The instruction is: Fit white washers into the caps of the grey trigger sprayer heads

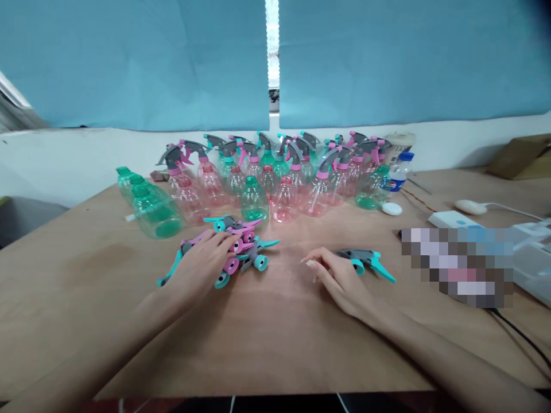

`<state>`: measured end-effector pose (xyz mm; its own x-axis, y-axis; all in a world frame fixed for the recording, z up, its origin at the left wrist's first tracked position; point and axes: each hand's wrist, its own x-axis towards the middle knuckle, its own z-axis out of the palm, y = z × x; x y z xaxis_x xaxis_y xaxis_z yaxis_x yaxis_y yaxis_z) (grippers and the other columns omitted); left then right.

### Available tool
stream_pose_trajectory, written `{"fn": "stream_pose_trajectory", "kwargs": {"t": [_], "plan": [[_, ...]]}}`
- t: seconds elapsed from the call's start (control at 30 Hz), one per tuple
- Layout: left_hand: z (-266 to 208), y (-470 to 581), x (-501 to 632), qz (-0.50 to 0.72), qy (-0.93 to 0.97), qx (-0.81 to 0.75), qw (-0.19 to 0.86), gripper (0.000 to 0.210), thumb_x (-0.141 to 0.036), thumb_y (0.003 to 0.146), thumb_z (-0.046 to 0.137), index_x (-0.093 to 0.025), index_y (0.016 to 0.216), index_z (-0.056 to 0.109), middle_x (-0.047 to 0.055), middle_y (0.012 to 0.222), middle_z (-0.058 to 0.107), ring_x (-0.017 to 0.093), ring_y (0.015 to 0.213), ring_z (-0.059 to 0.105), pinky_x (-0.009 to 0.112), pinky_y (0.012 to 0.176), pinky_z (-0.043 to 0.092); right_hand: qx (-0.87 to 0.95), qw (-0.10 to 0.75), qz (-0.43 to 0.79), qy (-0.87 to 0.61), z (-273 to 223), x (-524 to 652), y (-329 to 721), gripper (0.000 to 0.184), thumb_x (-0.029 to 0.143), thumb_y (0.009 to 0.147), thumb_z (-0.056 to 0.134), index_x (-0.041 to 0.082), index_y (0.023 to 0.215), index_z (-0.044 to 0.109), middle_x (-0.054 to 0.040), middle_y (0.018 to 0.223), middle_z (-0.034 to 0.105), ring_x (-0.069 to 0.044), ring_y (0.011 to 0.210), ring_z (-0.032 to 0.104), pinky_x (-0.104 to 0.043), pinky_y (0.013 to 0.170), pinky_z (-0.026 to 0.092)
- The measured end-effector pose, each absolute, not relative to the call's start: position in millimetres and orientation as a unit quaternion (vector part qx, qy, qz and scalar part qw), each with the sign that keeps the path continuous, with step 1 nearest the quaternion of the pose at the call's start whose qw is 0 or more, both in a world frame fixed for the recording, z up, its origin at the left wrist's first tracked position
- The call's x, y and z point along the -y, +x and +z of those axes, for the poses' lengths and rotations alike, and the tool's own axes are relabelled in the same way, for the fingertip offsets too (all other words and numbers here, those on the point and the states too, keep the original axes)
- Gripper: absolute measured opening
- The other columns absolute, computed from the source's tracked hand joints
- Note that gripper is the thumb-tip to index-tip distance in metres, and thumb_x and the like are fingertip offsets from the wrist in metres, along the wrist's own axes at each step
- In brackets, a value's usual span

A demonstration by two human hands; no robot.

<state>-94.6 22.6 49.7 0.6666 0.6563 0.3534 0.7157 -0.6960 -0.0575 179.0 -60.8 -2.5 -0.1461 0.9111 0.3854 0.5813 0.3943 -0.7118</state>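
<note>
I count two hands, one left hand (204, 258) and one right hand (342, 284). Across the middle stand four green bottles (253, 202) with no tops and five pink bottles (284, 202) with no tops. More than ten bottles with spray tops (318, 196) crowd behind; they hide each other too much to count. Left of center, at least six loose spray tops (260, 261) make one pile, and one more lies right of center. On the right are one blue-capped bottle (400, 171) and one white disc (391, 209).
</note>
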Motion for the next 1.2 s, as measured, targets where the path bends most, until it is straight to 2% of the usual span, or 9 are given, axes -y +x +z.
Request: {"fn": "stream_pose_trajectory", "kwargs": {"t": [0.1, 0.23, 0.5, 0.63, 0.7, 0.8, 0.9, 1.03, 1.2], "plan": [[53.6, -91.3, -21.4, -0.113, -0.917, 0.358, 0.132, 0.035, -0.031, 0.096, 0.033, -0.016, 0.110, 0.062, 0.012, 0.108, 0.061, 0.029, 0.101, 0.053, 0.044, 0.088, 0.042, 0.735, 0.399, 0.200, -0.510, -1.9, 59.2, 179.5, 0.029, 0.038, 0.096, 0.036, 0.018, 0.085, 0.054, 0.0001, 0.069, 0.059, -0.013, 0.060, 0.055, -0.024, 0.058, 0.041], [73.5, -70.3, -15.2, -0.129, -0.915, 0.365, 0.112, 0.037, -0.036, 0.095, 0.037, -0.017, 0.119, 0.057, 0.010, 0.104, 0.062, 0.027, 0.097, 0.053, 0.042, 0.085, 0.044, 0.741, 0.411, 0.183, -0.498, 1.6, 56.9, 181.7, 0.030, 0.038, 0.096, 0.037, 0.018, 0.083, 0.055, -0.0003, 0.070, 0.059, -0.013, 0.062, 0.055, -0.024, 0.059, 0.040], [52.4, 13.4, -1.7, -0.143, -0.934, 0.323, -0.054, 0.024, -0.028, 0.092, 0.050, -0.017, 0.111, 0.058, 0.008, 0.108, 0.061, 0.022, 0.104, 0.054, 0.037, 0.090, 0.044, 0.651, 0.515, 0.142, -0.540, 34.4, 68.4, 214.3, 0.033, 0.043, 0.094, 0.040, 0.019, 0.086, 0.061, 0.0006, 0.069, 0.061, -0.013, 0.064, 0.058, -0.024, 0.061, 0.041], [29.7, 57.4, 10.7, -0.141, -0.935, 0.301, -0.124, 0.037, -0.040, 0.087, 0.055, -0.019, 0.117, 0.052, 0.009, 0.118, 0.056, 0.025, 0.111, 0.052, 0.040, 0.093, 0.043, 0.608, 0.537, 0.107, -0.575, 39.2, 76.8, 246.2, 0.035, 0.049, 0.092, 0.042, 0.020, 0.087, 0.061, 0.0016, 0.066, 0.058, -0.013, 0.063, 0.057, -0.025, 0.061, 0.042], [19.3, 76.4, 16.7, -0.149, -0.924, 0.317, -0.155, 0.048, -0.051, 0.081, 0.058, -0.017, 0.115, 0.051, 0.011, 0.116, 0.055, 0.027, 0.106, 0.055, 0.040, 0.087, 0.046, 0.606, 0.509, 0.104, -0.602, 36.9, 79.2, 260.1, 0.038, 0.052, 0.091, 0.041, 0.020, 0.086, 0.061, 0.0005, 0.067, 0.059, -0.014, 0.062, 0.057, -0.026, 0.061, 0.042], [4.5, 98.3, 23.3, -0.146, -0.915, 0.342, -0.160, 0.062, -0.061, 0.069, 0.065, -0.015, 0.107, 0.049, 0.012, 0.109, 0.055, 0.030, 0.099, 0.056, 0.043, 0.079, 0.049, 0.623, 0.400, 0.127, -0.660, 28.5, 81.0, 274.6, 0.041, 0.055, 0.089, 0.042, 0.019, 0.086, 0.061, -0.0031, 0.076, 0.064, -0.017, 0.066, 0.058, -0.029, 0.062, 0.042], [-7.3, 110.1, 24.0, -0.173, -0.913, 0.344, -0.132, 0.046, -0.051, 0.076, 0.064, -0.015, 0.100, 0.048, 0.012, 0.104, 0.056, 0.031, 0.097, 0.055, 0.044, 0.076, 0.049, 0.625, 0.313, 0.163, -0.696, 13.9, 80.1, 282.5, 0.040, 0.054, 0.088, 0.044, 0.017, 0.094, 0.060, -0.0052, 0.080, 0.065, -0.019, 0.070, 0.060, -0.031, 0.064, 0.043], [-14.4, 108.9, 14.7, -0.209, -0.908, 0.337, -0.135, 0.019, -0.028, 0.085, 0.057, -0.017, 0.098, 0.048, 0.009, 0.102, 0.058, 0.027, 0.098, 0.055, 0.041, 0.078, 0.049, 0.638, 0.306, 0.166, -0.687, -4.1, 75.0, 282.8, 0.040, 0.053, 0.088, 0.045, 0.017, 0.096, 0.060, -0.0081, 0.092, 0.063, -0.021, 0.080, 0.060, -0.033, 0.069, 0.045], [-10.2, 83.3, 2.9, -0.261, -0.896, 0.326, -0.153, 0.026, -0.021, 0.085, 0.057, -0.020, 0.109, 0.050, 0.005, 0.110, 0.055, 0.021, 0.102, 0.055, 0.035, 0.086, 0.047, 0.645, 0.331, 0.205, -0.658, -4.3, 69.8, 261.4, 0.039, 0.052, 0.088, 0.047, 0.019, 0.104, 0.060, -0.0077, 0.094, 0.062, -0.023, 0.086, 0.059, -0.037, 0.078, 0.046]]}}
